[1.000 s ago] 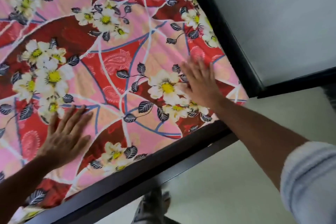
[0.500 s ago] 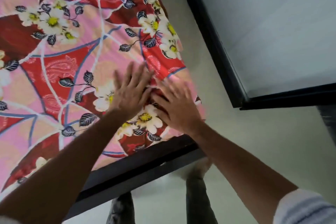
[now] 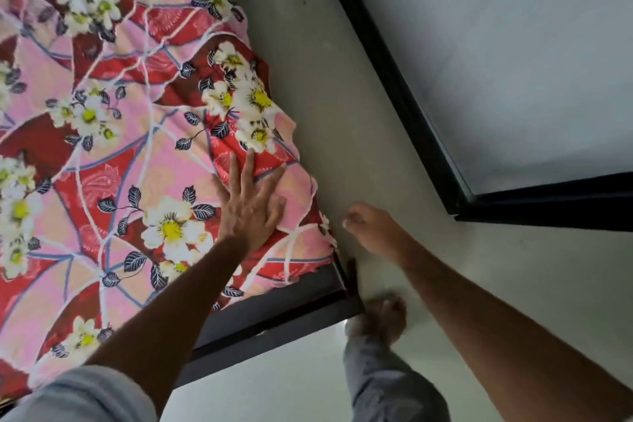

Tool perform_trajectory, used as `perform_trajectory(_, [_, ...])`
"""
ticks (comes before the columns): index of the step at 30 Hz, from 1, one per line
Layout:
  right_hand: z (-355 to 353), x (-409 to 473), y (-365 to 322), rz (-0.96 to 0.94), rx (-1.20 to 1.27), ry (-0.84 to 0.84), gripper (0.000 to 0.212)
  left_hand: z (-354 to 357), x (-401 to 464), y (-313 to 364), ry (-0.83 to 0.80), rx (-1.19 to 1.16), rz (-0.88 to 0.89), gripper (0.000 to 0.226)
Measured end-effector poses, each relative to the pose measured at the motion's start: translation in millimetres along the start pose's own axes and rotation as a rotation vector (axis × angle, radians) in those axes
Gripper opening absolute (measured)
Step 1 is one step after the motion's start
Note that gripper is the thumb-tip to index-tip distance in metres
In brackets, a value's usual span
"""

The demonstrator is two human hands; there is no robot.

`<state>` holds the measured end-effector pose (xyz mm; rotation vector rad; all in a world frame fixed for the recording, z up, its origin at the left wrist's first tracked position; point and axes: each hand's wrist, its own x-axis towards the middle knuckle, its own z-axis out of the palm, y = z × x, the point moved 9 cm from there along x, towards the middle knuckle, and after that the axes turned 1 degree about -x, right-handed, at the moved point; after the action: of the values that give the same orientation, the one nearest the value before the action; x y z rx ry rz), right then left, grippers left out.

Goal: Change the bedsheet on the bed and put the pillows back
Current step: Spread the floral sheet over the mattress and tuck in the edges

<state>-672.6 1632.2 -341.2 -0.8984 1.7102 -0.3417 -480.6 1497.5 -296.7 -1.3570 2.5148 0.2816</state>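
A pink and red bedsheet (image 3: 113,181) with white flowers covers the bed, rumpled along its right edge by the wall. My left hand (image 3: 251,205) lies flat on the sheet near the bed's corner, fingers straight and spread. My right hand (image 3: 371,228) hangs off the bed beside that corner, in front of the wall, fingers curled with nothing visible in them. No pillows are in view.
The dark bed frame (image 3: 274,315) runs along the near edge to the corner. A grey wall (image 3: 325,79) sits right of the bed, with a black-framed window (image 3: 404,106) above. My leg and bare foot (image 3: 383,322) stand on the pale floor.
My right hand has lifted off the sheet and moved right, past the bed's corner, with fingers curling. My left hand slid further toward the corner. The sheet's right edge is more bunched.
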Motion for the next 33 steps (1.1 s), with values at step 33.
perform_trajectory(33, [7,198,-95,0.358,0.702,-0.378,0.03,-41,76,-51,0.183,-0.175,-0.149,0.069])
